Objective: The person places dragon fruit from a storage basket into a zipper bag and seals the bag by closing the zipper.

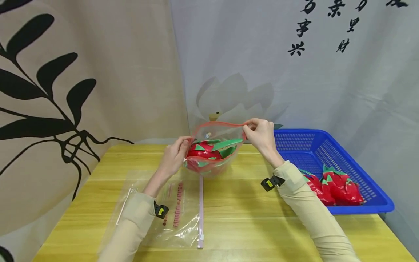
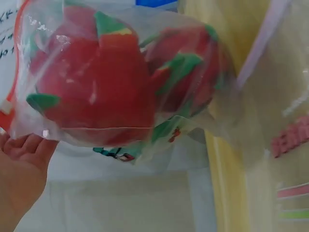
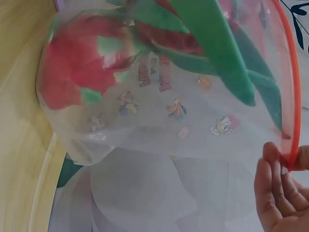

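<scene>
A clear zip bag (image 1: 226, 165) with a red-orange zip rim is held up over the table, its mouth wide apart. Inside lie red toy dragon fruits (image 2: 101, 82) with green leaf tips; the right wrist view shows a dragon fruit (image 3: 87, 63) low in the bag and long green leaves towards the mouth. My left hand (image 1: 173, 154) pinches the rim at its left end. At the right end of the rim, my right hand (image 1: 260, 135) pinches it between thumb and fingers. Cartoon figures are printed on the bag's side.
A second clear bag (image 1: 186, 203) with a lilac zip strip lies flat on the wooden table (image 1: 235, 225), partly under the left forearm. On the right stands a blue basket (image 1: 379, 198) with red dragon fruits (image 1: 343, 187) in it. A printed curtain (image 1: 137, 72) hangs behind.
</scene>
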Action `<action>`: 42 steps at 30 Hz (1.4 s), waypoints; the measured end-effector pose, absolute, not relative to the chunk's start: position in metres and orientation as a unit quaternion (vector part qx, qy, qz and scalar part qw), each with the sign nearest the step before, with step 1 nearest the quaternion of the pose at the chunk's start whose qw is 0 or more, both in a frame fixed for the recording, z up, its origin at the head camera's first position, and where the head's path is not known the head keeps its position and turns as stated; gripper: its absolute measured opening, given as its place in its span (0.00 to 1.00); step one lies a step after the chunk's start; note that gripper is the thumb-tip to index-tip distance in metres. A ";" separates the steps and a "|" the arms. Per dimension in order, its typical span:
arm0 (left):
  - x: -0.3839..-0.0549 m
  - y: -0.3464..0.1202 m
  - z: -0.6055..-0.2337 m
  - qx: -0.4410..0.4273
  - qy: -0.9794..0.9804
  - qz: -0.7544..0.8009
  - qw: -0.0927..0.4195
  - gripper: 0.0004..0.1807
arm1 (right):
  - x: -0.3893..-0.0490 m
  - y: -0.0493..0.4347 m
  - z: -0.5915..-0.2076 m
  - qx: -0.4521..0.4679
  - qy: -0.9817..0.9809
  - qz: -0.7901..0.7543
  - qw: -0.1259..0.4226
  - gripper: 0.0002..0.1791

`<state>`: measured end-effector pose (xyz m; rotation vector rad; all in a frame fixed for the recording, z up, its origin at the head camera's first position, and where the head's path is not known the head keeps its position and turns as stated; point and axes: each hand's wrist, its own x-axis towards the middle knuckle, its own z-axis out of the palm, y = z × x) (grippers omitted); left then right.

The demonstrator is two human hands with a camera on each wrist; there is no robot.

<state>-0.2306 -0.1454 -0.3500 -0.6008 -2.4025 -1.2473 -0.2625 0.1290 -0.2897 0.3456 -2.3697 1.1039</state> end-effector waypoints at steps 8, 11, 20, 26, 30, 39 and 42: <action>-0.214 -0.138 -0.362 -0.270 -0.885 -0.372 0.076 0.57 | -0.261 0.132 -0.288 0.134 -0.877 0.399 0.231 0.13; -0.211 -0.143 -0.365 -0.237 -0.890 -0.365 0.137 0.51 | -0.260 0.139 -0.287 0.148 -0.884 0.400 0.192 0.13; -0.214 -0.158 -0.376 -0.271 -0.837 -0.339 0.333 0.14 | -0.261 0.168 -0.277 0.204 -0.877 0.435 -0.004 0.16; -0.217 -0.157 -0.378 -0.270 -0.826 -0.361 0.339 0.12 | -0.258 0.175 -0.274 0.262 -0.884 0.387 -0.033 0.20; -0.219 -0.155 -0.377 -0.268 -0.823 -0.365 0.344 0.12 | -0.259 0.170 -0.278 0.328 -0.887 0.314 0.084 0.13; -0.221 -0.154 -0.371 -0.263 -0.823 -0.367 0.344 0.09 | -0.264 0.173 -0.287 0.392 -0.843 0.224 0.293 0.04; -0.223 -0.156 -0.367 -0.256 -0.822 -0.372 0.347 0.09 | -0.266 0.178 -0.289 0.366 -0.849 0.225 0.309 0.05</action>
